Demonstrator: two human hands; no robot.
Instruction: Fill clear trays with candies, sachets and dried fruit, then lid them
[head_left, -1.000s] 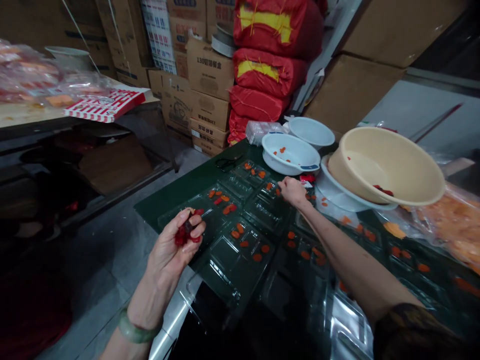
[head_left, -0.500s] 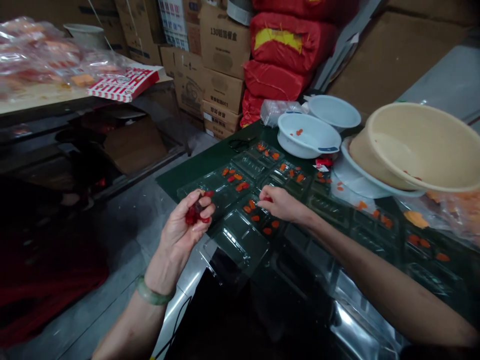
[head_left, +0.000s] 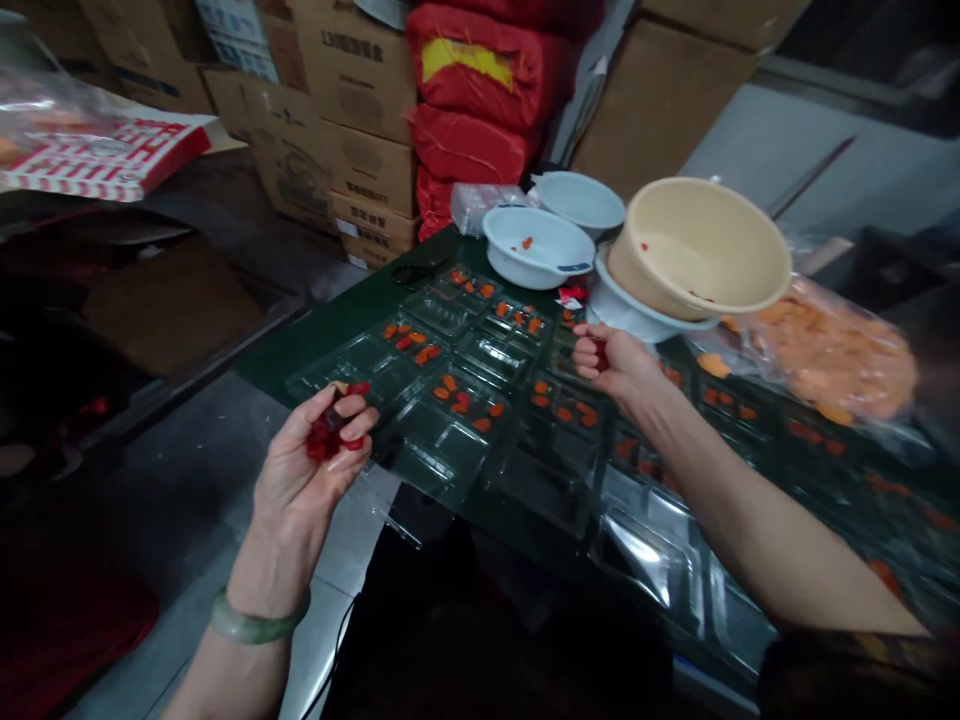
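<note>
The left hand (head_left: 300,490) is held palm-up over the near edge of the desk, its fingers (head_left: 358,420) closed and gripping a cluster of glossy dark red pieces (head_left: 324,438). The material of the pieces cannot be determined. A pale green jade bangle (head_left: 251,628) sits on the left wrist.

The right hand (head_left: 615,365) is raised over the far side of the desk, its fingers (head_left: 589,345) closed on a small red piece (head_left: 600,355), which they partly hide.

Directly beyond and between both sets of fingers, clear plastic compartment trays (head_left: 442,460) lie on a dark green desk (head_left: 322,345), with small orange and red pieces (head_left: 450,395) in several compartments. Just beyond the right fingers, a cream plastic basin (head_left: 697,245) leans tilted on a white basin (head_left: 615,310). To their right lies a clear bag of orange pieces (head_left: 832,350).

Farther from the right fingers stands a white plastic bowl (head_left: 536,245) holding a few red pieces. Black scissors (head_left: 416,272) lie on the desk, well beyond the left fingers.
</note>
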